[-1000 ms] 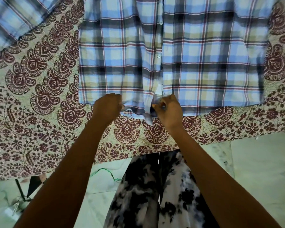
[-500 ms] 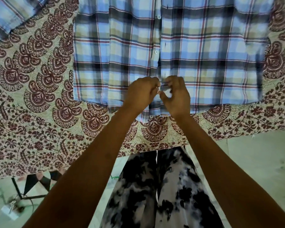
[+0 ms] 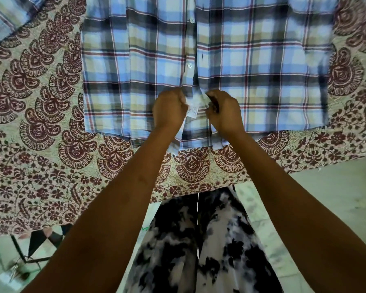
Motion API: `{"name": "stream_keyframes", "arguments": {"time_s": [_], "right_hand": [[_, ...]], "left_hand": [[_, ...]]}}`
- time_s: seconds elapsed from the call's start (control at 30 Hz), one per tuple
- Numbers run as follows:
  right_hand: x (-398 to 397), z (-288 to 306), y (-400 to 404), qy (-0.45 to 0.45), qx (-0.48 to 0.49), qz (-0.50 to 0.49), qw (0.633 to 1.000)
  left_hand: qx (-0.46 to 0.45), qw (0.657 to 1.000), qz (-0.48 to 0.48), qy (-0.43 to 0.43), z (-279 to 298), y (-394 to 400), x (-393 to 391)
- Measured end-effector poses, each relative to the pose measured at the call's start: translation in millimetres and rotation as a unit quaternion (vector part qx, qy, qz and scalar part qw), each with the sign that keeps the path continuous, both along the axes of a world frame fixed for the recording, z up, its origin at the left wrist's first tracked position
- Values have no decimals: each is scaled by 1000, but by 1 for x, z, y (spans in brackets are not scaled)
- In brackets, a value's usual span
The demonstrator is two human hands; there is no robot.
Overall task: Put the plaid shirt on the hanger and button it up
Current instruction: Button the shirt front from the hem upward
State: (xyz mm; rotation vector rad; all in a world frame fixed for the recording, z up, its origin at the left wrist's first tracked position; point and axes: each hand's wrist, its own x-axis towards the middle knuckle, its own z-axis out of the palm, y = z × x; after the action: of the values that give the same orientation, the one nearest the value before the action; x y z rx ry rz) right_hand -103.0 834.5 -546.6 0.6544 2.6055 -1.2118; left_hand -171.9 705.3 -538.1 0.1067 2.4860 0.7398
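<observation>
The blue, beige and dark plaid shirt (image 3: 251, 66) lies flat on a patterned bedspread, hem towards me. White buttons run down its front placket. My left hand (image 3: 169, 111) pinches the left front edge near the hem. My right hand (image 3: 222, 113) pinches the right front edge opposite it. A small white label (image 3: 193, 111) shows between the two hands. One sleeve of the shirt (image 3: 2, 20) lies at the far left. The hanger is not visible; the top of the shirt is out of frame.
The maroon-printed bedspread (image 3: 40, 123) covers the bed, and its edge hangs down in front of me. Below it are my black-and-white patterned trousers (image 3: 199, 250) and a pale tiled floor (image 3: 325, 197). A small white object with a cable (image 3: 11, 275) lies on the floor at lower left.
Both hands moved up from the hem corner to the placket a little higher on the shirt, then drew slightly apart, which exposed the white label between them.
</observation>
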Motion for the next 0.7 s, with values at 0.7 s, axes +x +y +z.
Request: {"name": "stream_keyframes", "arguments": {"time_s": [0.7], "right_hand": [[14, -14, -12, 16, -222, -277, 935]], "left_hand": [[165, 958, 196, -129, -7, 32, 13]]}}
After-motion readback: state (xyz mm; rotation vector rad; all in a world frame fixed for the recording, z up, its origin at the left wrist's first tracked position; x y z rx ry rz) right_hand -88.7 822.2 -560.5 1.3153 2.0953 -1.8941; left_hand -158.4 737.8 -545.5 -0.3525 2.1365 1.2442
